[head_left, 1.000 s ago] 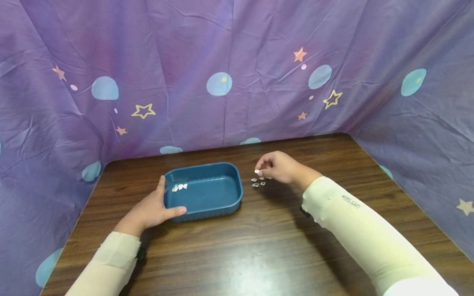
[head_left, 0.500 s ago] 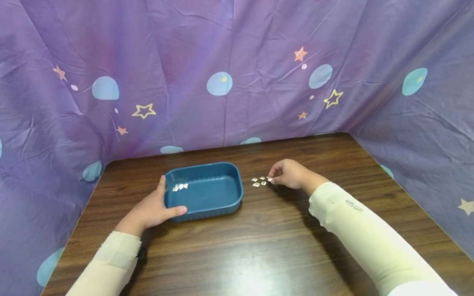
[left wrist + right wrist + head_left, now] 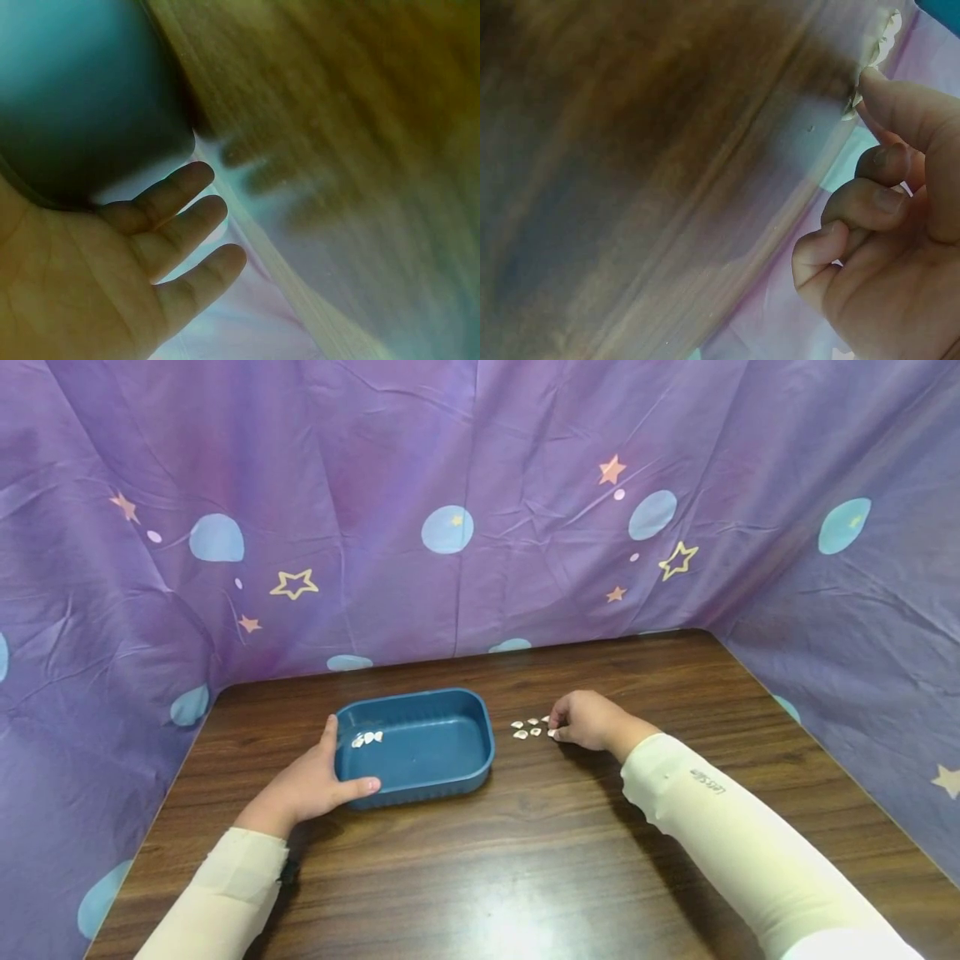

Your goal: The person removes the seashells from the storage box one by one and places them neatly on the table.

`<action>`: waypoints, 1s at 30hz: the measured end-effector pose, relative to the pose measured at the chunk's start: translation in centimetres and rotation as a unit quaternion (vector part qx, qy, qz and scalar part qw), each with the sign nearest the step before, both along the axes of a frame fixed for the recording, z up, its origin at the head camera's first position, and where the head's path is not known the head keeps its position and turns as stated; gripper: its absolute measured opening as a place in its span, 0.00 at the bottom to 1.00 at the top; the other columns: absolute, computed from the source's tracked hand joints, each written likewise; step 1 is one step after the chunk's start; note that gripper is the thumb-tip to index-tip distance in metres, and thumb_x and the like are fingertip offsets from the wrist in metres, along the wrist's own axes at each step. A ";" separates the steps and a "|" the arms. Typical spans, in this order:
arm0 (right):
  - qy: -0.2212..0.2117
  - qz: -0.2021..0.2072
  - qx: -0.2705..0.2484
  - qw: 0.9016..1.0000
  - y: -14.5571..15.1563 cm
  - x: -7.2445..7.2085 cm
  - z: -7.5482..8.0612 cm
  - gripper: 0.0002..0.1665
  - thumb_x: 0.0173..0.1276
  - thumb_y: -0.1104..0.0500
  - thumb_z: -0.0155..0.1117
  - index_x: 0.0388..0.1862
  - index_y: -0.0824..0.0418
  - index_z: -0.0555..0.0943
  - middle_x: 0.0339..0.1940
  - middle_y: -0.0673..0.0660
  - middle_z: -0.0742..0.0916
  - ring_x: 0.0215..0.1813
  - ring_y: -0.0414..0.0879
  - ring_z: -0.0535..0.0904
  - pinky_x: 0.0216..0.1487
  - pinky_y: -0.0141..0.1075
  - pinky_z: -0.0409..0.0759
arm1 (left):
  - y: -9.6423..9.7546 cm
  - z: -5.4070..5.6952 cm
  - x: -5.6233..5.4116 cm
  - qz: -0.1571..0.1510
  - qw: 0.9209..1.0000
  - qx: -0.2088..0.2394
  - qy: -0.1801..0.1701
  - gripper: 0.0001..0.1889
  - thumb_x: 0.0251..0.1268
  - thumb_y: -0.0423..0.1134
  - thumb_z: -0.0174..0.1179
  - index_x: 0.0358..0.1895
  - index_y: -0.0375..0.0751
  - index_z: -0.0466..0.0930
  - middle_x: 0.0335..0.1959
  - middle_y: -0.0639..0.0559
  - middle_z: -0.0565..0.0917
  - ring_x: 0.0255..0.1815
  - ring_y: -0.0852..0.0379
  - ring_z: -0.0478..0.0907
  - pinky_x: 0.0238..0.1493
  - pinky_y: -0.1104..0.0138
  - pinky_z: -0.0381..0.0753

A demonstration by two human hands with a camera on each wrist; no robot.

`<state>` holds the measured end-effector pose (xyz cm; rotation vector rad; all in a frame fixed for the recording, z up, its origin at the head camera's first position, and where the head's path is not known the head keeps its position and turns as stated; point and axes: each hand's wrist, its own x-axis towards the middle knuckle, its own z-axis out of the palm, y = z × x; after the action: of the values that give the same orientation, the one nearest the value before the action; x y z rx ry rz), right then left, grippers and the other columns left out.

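In the head view a blue plastic tub (image 3: 420, 790) stands left of centre on the table. Three small white shells (image 3: 368, 738) lie inside its left end. My left hand (image 3: 303, 785) rests against that end, index finger at the far corner and thumb over the near rim; its other fingers (image 3: 180, 232) stretch loosely in the left wrist view. Right of the tub, several white shells (image 3: 536, 732) lie in two short rows. My right hand (image 3: 588, 722) pinches another shell (image 3: 552, 733) down at the table, at the near row's right end. Fingertips partly hide it.
The brown wooden table (image 3: 450, 877) has a glare patch near its front. Purple cloth (image 3: 390, 468) with stars and circles hangs behind it and along both sides.
My right hand has moved right and slightly nearer with a shell, from above the rows down to the near row's right end. My left hand and the tub have stayed put.
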<state>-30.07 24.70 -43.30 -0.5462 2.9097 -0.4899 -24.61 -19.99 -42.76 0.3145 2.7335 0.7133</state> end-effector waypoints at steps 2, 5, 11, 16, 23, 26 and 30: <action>0.002 -0.002 0.006 1.000 -0.1 0.0 0.0 0.04 0.68 0.60 0.76 0.33 0.55 0.88 0.37 0.49 0.91 0.44 0.47 0.85 0.58 0.51 0.82 | 0.0 0.0 0.0 -0.001 1.000 -0.001 0.001 0.73 0.62 0.74 0.64 0.83 0.31 0.20 0.84 0.23 0.46 0.80 0.24 0.58 0.73 0.34 0.67; 0.014 0.001 0.016 1.000 -0.1 0.0 0.0 0.03 0.68 0.59 0.76 0.34 0.55 0.89 0.37 0.50 0.91 0.44 0.48 0.86 0.58 0.51 0.82 | 0.0 0.0 0.0 -0.001 1.000 -0.001 0.006 0.73 0.63 0.73 0.64 0.83 0.30 0.21 0.84 0.23 0.47 0.80 0.24 0.59 0.73 0.35 0.66; 0.017 -0.011 0.008 1.000 0.0 0.1 0.1 0.07 0.66 0.59 0.77 0.31 0.55 0.86 0.32 0.48 0.89 0.39 0.46 0.83 0.53 0.50 0.83 | 0.0 0.1 -0.1 -0.001 1.000 -0.001 0.008 0.72 0.63 0.73 0.65 0.83 0.29 0.23 0.83 0.23 0.47 0.80 0.24 0.58 0.74 0.35 0.66; 0.007 -0.018 0.004 1.000 -0.1 0.0 0.0 0.09 0.66 0.59 0.76 0.29 0.54 0.84 0.29 0.48 0.86 0.37 0.46 0.81 0.51 0.48 0.82 | 0.0 -0.1 -0.2 0.000 1.000 -0.003 0.005 0.73 0.62 0.74 0.64 0.83 0.30 0.22 0.84 0.23 0.47 0.80 0.24 0.58 0.74 0.35 0.66; 0.013 -0.017 0.005 1.000 -0.3 -0.1 -0.1 0.06 0.67 0.60 0.75 0.31 0.55 0.86 0.31 0.48 0.88 0.37 0.46 0.82 0.53 0.49 0.82 | 0.0 -0.1 -0.2 0.003 1.000 -0.004 0.002 0.73 0.62 0.74 0.64 0.83 0.30 0.21 0.84 0.23 0.48 0.80 0.25 0.59 0.73 0.35 0.67; 0.013 -0.018 0.007 1.000 -0.4 -0.2 -0.1 0.06 0.67 0.60 0.75 0.31 0.54 0.86 0.31 0.47 0.89 0.37 0.45 0.82 0.52 0.49 0.82 | 0.0 -0.1 -0.2 0.003 1.000 -0.004 0.002 0.73 0.62 0.75 0.64 0.84 0.31 0.21 0.84 0.24 0.47 0.80 0.25 0.59 0.73 0.35 0.67; 0.016 -0.018 0.007 1.000 -0.4 -0.3 -0.1 0.05 0.68 0.59 0.75 0.32 0.54 0.86 0.31 0.47 0.89 0.37 0.44 0.82 0.51 0.48 0.82 | 0.0 -0.1 -0.1 0.003 1.000 -0.003 0.002 0.73 0.62 0.74 0.64 0.84 0.31 0.21 0.84 0.24 0.47 0.80 0.25 0.58 0.73 0.35 0.67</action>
<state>-30.38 24.33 -43.35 -0.5063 2.9561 -0.4703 -24.74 -20.01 -42.85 0.3071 2.7416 0.7080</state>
